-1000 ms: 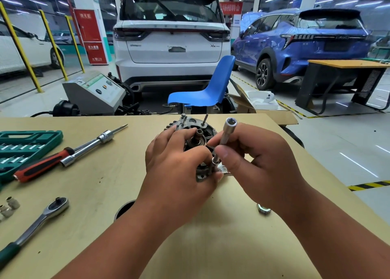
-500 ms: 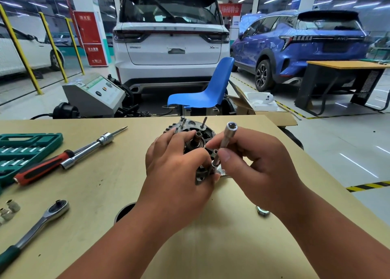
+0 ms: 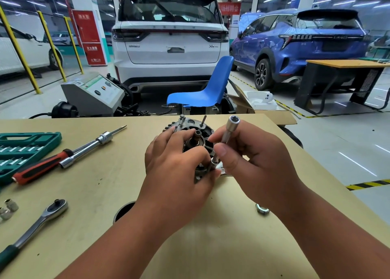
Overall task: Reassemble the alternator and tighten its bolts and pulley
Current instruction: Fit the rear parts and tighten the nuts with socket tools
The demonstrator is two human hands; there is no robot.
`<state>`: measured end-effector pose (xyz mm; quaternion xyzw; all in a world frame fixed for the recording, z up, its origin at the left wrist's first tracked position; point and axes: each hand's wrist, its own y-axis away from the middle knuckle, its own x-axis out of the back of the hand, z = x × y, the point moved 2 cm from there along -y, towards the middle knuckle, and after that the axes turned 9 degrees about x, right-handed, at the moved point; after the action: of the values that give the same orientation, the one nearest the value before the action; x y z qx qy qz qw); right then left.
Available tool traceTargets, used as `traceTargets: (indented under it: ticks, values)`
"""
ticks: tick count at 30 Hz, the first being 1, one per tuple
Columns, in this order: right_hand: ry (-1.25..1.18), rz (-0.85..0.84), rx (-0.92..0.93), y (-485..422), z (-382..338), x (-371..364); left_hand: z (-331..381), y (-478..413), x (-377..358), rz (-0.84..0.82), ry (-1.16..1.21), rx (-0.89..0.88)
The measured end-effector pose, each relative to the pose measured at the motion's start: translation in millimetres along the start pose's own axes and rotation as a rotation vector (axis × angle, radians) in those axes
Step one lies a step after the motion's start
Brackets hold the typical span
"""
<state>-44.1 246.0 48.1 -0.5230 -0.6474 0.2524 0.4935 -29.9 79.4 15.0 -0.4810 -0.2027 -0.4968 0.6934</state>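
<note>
Your round grey metal alternator sits mid-frame on the tan wooden table, shaft end up and half hidden by your hands. Your left hand is curled over its near side, gripping the housing to steady it. Your right hand pinches the slim silver socket extension bar between thumb and fingers. The bar leans up and to the right, with its lower socket down at the alternator's near rim, touching or just beside your left thumb.

Over the last second almost nothing has shifted. Both hands sit where they were, the bar's lower end has stayed on the same spot, and only its open upper end has wobbled slightly. That suggests you are running one bolt down by finger, not moving to the next. Your fingers hide whether the socket is fully seated.

Much seems left to do. Thin metal bolts stand proud at the far rim, a loose silver hex nut lies on the table below your right wrist, and the chrome ratchet wrench rests at lower left.
</note>
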Motion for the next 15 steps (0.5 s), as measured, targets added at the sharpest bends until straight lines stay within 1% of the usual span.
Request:
traceTargets:
  ticks: [5, 12, 15]
  values:
    - [-0.032, -0.021, -0.009, -0.2, -1.5, 1.3, -1.3, 0.7, 0.5, -0.006, 0.011, -0.008]
    - [0.020, 0.025, -0.034, 1.3, 4.8, 0.1, 0.7, 0.2, 1.2, 0.002, 0.018, 0.013]
    - [-0.002, 0.018, -0.032, 1.3, 4.1, -0.6, 1.6, 0.4, 1.7, -0.001, 0.020, 0.003]
